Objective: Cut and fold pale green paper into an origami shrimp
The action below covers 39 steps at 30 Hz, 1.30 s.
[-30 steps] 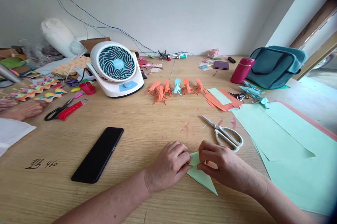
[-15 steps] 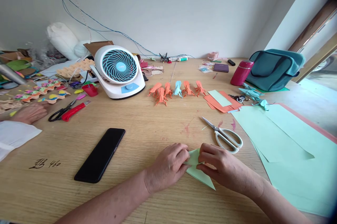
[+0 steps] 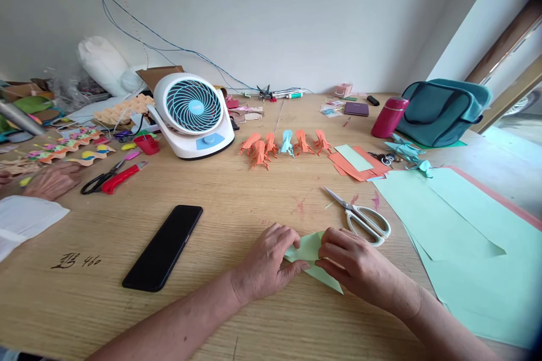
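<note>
A partly folded piece of light green paper point(image 3: 310, 247) lies between my two hands near the table's front. My left hand point(image 3: 271, 262) grips its left side, thumb along the lower edge and fingers at the top. With fingers pinched together, my right hand point(image 3: 353, 262) holds the paper's right side and hides part of it. A pointed flap of the paper sticks out below, toward me. White-handled scissors point(image 3: 366, 222) lie just beyond my right hand. Several folded orange paper figures point(image 3: 259, 155) and one light blue paper figure point(image 3: 287, 143) stand further back.
A black phone point(image 3: 163, 248) lies at left, with a red utility knife point(image 3: 122, 177) behind it. A fan point(image 3: 192, 115) stands at back left. Large green sheets point(image 3: 474, 270) cover the right side, near a pink bottle point(image 3: 389, 117) and teal bag point(image 3: 442, 112). Another person's hand point(image 3: 53, 180) rests far left.
My left hand has opened somewhat, its thumb and fingers moving apart along the paper, so more of the paper shows. The other person's hand at far left has shifted slightly.
</note>
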Each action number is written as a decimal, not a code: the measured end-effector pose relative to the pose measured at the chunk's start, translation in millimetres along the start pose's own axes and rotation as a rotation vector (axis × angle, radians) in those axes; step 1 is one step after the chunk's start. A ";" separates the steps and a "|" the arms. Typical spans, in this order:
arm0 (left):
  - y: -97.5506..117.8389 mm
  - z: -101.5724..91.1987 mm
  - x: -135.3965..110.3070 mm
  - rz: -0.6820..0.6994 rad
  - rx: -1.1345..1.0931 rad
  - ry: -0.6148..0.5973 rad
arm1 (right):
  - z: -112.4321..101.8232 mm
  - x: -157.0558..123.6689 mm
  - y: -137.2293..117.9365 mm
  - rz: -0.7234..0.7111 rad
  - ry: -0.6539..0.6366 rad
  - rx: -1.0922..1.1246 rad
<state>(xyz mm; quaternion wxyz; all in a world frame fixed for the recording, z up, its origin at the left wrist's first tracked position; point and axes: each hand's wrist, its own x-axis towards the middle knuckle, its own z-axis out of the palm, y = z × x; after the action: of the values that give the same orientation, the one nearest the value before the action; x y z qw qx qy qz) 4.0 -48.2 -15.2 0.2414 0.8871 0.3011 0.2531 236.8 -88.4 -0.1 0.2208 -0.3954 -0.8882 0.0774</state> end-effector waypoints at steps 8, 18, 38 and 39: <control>-1.4 -2.6 0.1 -0.033 -0.058 0.018 | -2.0 -0.3 -2.0 0.001 -0.001 -0.007; -1.2 -3.1 3.9 -0.031 -0.148 -0.003 | 1.2 -0.4 3.2 -0.025 0.005 -0.075; -2.8 -3.4 4.9 -0.016 -0.164 0.021 | -10.4 0.0 7.2 -0.023 0.030 -0.126; -2.0 -4.1 4.7 -0.014 -0.167 0.012 | -11.4 -0.5 8.1 -0.009 0.028 -0.112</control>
<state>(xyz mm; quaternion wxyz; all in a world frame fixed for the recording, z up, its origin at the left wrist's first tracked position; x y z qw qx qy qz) 4.0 -42.6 -11.9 0.3143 0.8602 0.2867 0.2810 247.7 -83.7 7.3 0.2112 -0.4041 -0.8898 0.0210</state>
